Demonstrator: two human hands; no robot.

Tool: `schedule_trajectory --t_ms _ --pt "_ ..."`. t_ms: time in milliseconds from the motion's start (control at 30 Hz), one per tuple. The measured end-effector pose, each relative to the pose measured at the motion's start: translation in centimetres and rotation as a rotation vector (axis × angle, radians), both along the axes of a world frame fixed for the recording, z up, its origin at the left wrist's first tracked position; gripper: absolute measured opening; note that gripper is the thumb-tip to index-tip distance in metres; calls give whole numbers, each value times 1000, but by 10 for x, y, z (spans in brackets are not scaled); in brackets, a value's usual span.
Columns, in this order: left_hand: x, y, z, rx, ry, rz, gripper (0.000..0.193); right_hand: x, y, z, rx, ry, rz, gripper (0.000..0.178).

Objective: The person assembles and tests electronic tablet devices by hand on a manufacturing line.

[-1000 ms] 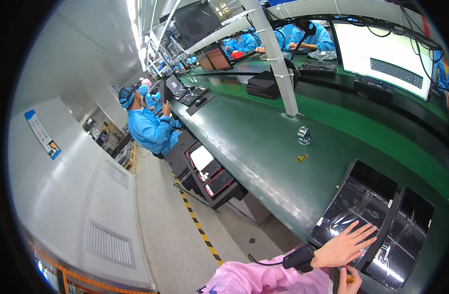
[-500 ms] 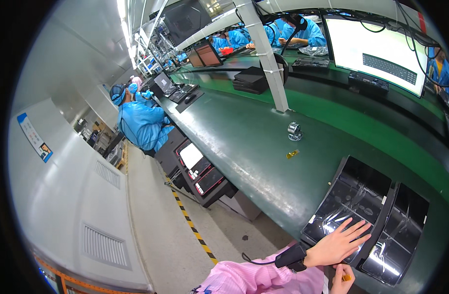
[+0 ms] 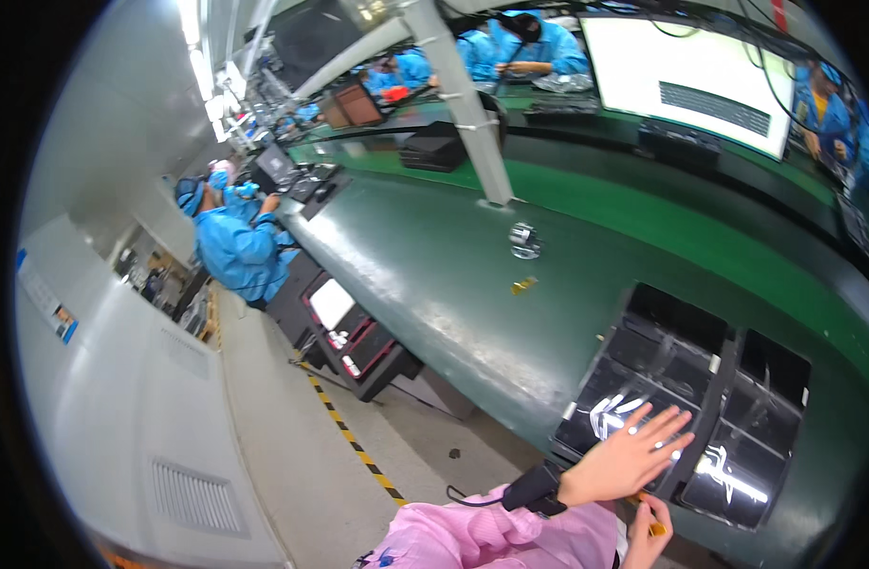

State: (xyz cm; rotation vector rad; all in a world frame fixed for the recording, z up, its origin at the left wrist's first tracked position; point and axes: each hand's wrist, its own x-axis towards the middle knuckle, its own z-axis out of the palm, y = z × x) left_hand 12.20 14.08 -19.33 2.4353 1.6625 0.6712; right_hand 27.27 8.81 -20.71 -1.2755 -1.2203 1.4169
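Observation:
A dark glossy panel (image 3: 633, 358) under wrinkled clear film lies near the bench's front edge. My left hand (image 3: 616, 463) rests palm down on its near end, fingers spread, a black strap round the wrist. Just below, at the panel's near edge, my right hand (image 3: 640, 542) is closed on a small amber film piece (image 3: 656, 530). Its fingertips are partly hidden behind the left hand. A second, similar dark panel (image 3: 752, 417) lies alongside to the right, untouched.
Farther up the green bench (image 3: 425, 284) are a shiny metal ring-shaped item (image 3: 523, 240) and a yellow film scrap (image 3: 523, 285). A white post (image 3: 463, 104) rises behind them. A lit monitor (image 3: 690, 81) stands at the back right. Co-workers in blue sit left and across.
The view has shifted, so the bench and panels sit farther left and slightly higher. My left hand stays spread on the panel; more of my right hand shows at its edge.

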Motion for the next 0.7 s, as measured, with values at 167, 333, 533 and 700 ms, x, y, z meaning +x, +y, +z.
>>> schedule_trajectory --t_ms 167,333,533,700 --pt "-7 -4 9 26 85 37 52 -11 4 -10 -186 205 12 20" --pt "-5 1 8 0 86 27 50 -18 9 -2 -183 54 105 24" --pt "-2 1 10 14 21 32 46 -8 -7 -19 -97 116 127 30" --pt "1 7 1 44 3 18 48 37 -58 -34 -157 -11 461 22"
